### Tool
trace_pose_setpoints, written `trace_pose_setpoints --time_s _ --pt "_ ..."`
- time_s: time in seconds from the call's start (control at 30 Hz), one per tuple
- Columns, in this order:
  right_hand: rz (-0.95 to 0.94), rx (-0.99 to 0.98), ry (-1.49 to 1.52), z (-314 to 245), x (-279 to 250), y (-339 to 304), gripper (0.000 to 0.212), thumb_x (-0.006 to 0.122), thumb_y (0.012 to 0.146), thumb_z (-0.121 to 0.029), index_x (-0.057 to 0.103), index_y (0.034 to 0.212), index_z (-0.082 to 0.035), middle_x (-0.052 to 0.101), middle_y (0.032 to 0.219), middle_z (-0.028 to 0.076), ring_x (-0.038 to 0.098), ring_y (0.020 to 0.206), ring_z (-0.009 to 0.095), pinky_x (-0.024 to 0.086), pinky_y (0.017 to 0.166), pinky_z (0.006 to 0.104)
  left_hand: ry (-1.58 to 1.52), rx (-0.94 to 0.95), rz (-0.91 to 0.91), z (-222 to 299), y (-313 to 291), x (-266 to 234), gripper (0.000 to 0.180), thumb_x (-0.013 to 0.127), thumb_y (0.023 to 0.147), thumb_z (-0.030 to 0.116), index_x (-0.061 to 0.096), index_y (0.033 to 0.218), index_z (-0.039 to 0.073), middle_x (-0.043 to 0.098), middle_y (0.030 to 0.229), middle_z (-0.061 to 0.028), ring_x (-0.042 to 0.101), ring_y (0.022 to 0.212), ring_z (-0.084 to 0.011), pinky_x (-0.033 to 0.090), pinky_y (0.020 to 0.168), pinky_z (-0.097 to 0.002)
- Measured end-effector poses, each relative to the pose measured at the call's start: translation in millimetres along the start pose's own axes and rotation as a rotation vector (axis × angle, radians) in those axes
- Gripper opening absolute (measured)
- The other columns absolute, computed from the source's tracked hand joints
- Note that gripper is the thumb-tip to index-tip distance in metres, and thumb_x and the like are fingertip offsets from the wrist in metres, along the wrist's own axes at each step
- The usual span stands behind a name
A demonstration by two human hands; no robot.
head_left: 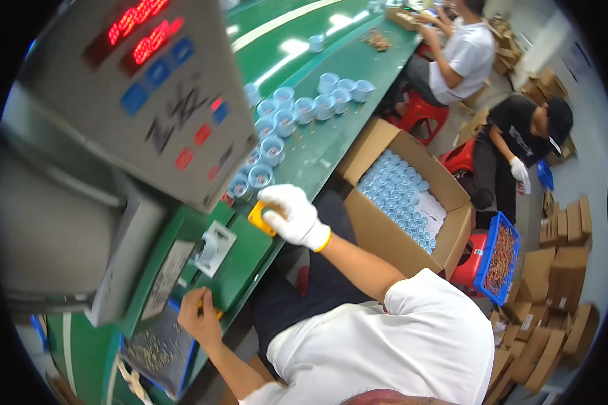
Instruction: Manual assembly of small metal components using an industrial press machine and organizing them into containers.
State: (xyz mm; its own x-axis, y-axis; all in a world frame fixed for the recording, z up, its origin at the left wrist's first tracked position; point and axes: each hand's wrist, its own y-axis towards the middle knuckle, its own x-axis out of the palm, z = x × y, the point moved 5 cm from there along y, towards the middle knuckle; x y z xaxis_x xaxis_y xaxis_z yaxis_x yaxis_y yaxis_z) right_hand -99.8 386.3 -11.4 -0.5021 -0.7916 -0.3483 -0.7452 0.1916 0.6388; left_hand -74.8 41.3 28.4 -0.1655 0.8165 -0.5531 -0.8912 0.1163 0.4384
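Our white-gloved right hand (294,217) curls around a yellow plastic box (258,219); our bare left hand (199,316) bends at a second yellow box (218,312), grip unclear. Such spacing probably keeps us off the silver metal fixture (217,251) between them.

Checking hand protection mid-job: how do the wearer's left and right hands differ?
The left hand is bare, while the right hand wears a white glove with a yellow cuff. The left hand is nearer the tray of small parts; the right hand is nearer the blue cups. Both are at yellow fittings on the green workstation.
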Motion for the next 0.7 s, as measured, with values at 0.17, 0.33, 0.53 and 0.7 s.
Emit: trace_pose_setpoints --time_s 0.17,0.33,0.53,0.7 --pt "0.007 0.052 -0.023 10 -7 -2 0.037 0.080 0.088 -0.014 0.074 0.123 -0.005 0.073 0.123 0.018 0.069 0.114 0.038 0.055 0.102 0.0471 -0.070 -0.009 0.010 8 12 7 0.014 0.085 0.082 -0.007 0.080 0.095 -0.006 0.078 0.090 -0.0148 0.073 0.077 -0.0229 0.056 0.073 -0.0311" --pt "0.125 0.148 0.086 1 6 -6 0.036 0.077 0.090 -0.005 0.073 0.126 -0.001 0.072 0.124 0.019 0.070 0.114 0.036 0.057 0.102 0.0441 -0.230 -0.231 0.008 -3 14 3 0.016 0.086 0.085 -0.007 0.079 0.100 -0.008 0.080 0.100 -0.0116 0.074 0.091 -0.0146 0.058 0.085 -0.0275" --pt "0.151 0.069 0.094 8 9 -12 0.033 0.075 0.094 -0.002 0.071 0.126 0.001 0.073 0.125 0.019 0.073 0.110 0.033 0.059 0.099 0.0406 -0.115 -0.189 0.006 -5 65 1 0.021 0.084 0.091 -0.001 0.078 0.112 -0.003 0.080 0.108 -0.0104 0.073 0.096 -0.0161 0.058 0.086 -0.0286" --pt "0.135 0.038 0.117 14 7 -15 0.032 0.075 0.095 -0.004 0.071 0.127 0.000 0.074 0.124 0.018 0.073 0.110 0.032 0.059 0.098 0.0402 0.183 0.205 -0.102 -31 109 0 0.033 0.087 0.095 0.010 0.078 0.126 0.003 0.081 0.116 -0.0093 0.073 0.105 -0.0166 0.059 0.091 -0.0325"
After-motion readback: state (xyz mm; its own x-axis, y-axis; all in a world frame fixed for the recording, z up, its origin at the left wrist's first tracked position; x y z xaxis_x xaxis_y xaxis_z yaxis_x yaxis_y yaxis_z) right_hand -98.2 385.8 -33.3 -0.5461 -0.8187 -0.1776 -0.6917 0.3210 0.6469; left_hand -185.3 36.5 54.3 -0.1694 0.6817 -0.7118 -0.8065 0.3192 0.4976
